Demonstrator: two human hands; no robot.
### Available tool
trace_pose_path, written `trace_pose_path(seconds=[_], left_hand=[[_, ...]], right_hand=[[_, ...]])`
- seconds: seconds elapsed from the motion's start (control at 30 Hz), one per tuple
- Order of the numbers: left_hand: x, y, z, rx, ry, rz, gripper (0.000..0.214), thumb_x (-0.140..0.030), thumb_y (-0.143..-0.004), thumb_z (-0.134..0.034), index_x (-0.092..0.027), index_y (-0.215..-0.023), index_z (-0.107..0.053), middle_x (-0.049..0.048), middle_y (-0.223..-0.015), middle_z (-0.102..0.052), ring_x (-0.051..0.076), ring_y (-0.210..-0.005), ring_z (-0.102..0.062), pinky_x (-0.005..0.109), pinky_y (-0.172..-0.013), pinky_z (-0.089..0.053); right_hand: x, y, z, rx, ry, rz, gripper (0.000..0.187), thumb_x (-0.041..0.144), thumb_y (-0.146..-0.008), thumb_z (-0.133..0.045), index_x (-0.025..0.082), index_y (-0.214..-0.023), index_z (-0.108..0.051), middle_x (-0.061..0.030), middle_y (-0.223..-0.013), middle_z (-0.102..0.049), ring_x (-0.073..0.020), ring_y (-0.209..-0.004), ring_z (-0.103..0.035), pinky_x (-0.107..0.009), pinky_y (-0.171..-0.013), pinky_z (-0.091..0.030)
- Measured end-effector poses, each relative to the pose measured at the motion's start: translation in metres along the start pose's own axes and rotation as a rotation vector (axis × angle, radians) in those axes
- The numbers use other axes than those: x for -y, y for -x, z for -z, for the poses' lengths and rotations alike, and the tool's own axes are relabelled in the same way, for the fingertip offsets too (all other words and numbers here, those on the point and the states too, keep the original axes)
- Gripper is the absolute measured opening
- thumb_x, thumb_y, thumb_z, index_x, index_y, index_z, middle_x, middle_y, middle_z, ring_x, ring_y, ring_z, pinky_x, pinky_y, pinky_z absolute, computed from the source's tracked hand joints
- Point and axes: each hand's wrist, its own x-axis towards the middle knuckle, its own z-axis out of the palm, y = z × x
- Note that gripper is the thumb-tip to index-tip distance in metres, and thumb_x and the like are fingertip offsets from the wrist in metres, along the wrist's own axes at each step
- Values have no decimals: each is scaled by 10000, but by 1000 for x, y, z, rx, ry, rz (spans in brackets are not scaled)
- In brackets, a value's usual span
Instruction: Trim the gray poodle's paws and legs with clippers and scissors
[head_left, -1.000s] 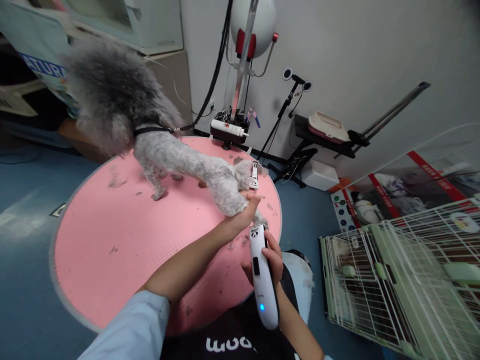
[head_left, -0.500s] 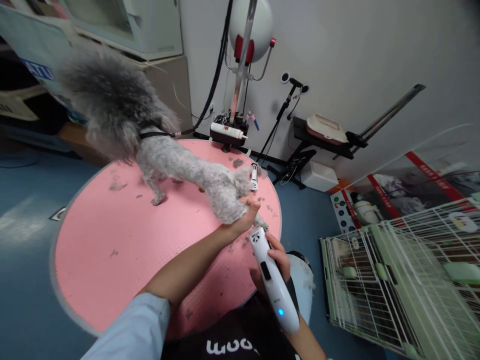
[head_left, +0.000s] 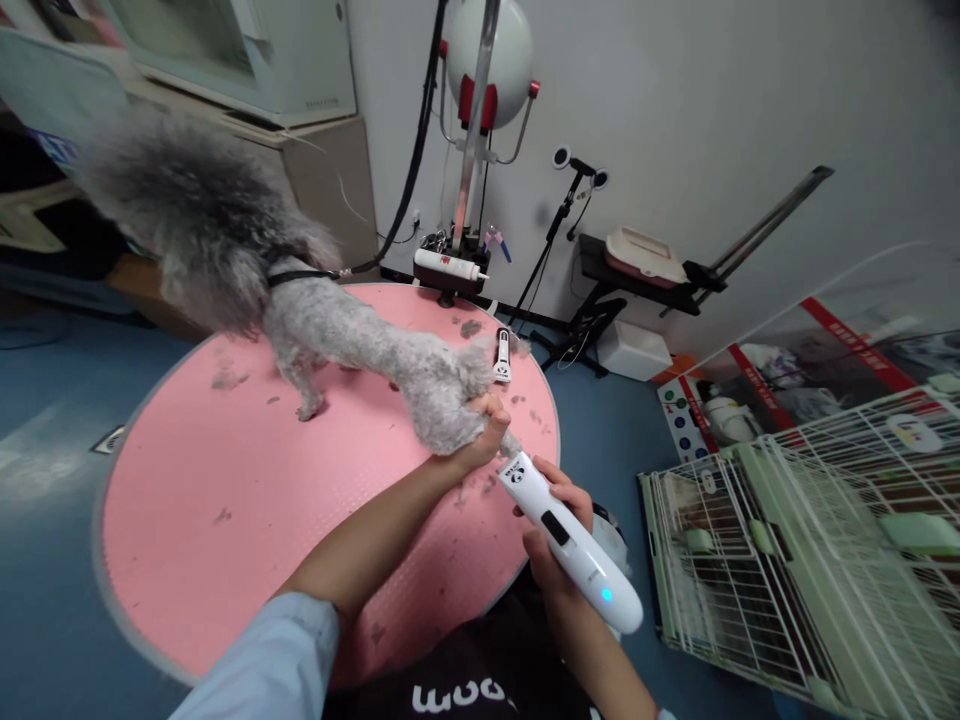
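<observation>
A grey dog [head_left: 337, 320] stands on a round pink grooming table [head_left: 247, 500], its body clipped short and its head fluffy, facing away to the left. My left hand [head_left: 484, 438] is closed around the dog's hind leg, drawn back toward me. In my right hand [head_left: 566, 510] is a white hair clipper [head_left: 577, 545] with a blue light lit. Its blade end is at the lower hind leg, near the paw, which is mostly hidden behind the clipper. A second, smaller clipper [head_left: 502, 356] lies on the table beyond the dog's rump.
A black lead [head_left: 420, 160] runs from the dog's neck up past a metal post [head_left: 474, 130]. A white bottle [head_left: 450, 265] lies on a holder at the table's far edge. Tufts of cut hair dot the table. Wire cages [head_left: 750, 560] stand at the right.
My right hand has turned the clipper, so its rear end has swung to the right and slightly up. The left hand keeps its hold on the leg. The whole view has shifted slightly.
</observation>
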Motion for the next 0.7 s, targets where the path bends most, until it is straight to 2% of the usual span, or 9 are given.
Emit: trace_pose_path(seconds=[0.1,0.2,0.3,0.47,0.7], left_hand=[[-3,-2,-1,41,32,-177,438,-574,-777,-537,-212,-577,-394,-33,-533,-420,110,-494,-404,281,-547,-392],[-4,-3,-1,55,61,-228,404,-516,-836,-488,-211,-591,-389,-33,-541,-406,111,-499,-396,284,-554,-380],[-3,-3,1,94,57,-263,362,-449,-869,-465,-213,-605,-387,-27,-563,-408,120,-523,-395,301,-585,-375],[-6,-3,3,99,79,-250,346,-385,-864,-496,-210,-588,-384,-21,-563,-413,127,-530,-388,306,-597,-357],[-8,-1,0,84,198,-165,354,-390,-805,-588,-204,-554,-423,-15,-549,-423,122,-523,-391,285,-593,-358]], right_hand=[[-1,-3,2,-24,-142,-101,378,422,-761,-649,278,-1032,-430,-91,-1260,-523,-163,-753,-623,-305,-584,-512],[-6,-6,5,13,-283,-162,401,427,-723,-684,272,-1024,-469,-77,-1202,-564,-115,-608,-578,-273,-520,-478],[-9,-11,7,-81,-365,-167,393,423,-706,-691,269,-1011,-496,-60,-1167,-589,-85,-542,-536,-248,-492,-443],[-9,-21,12,-42,-499,-298,385,419,-689,-691,257,-998,-526,-72,-1139,-633,-86,-514,-523,-245,-476,-417],[-16,-28,13,39,-555,-339,400,432,-690,-691,251,-1006,-527,-88,-1161,-639,-92,-503,-533,-255,-468,-419]])
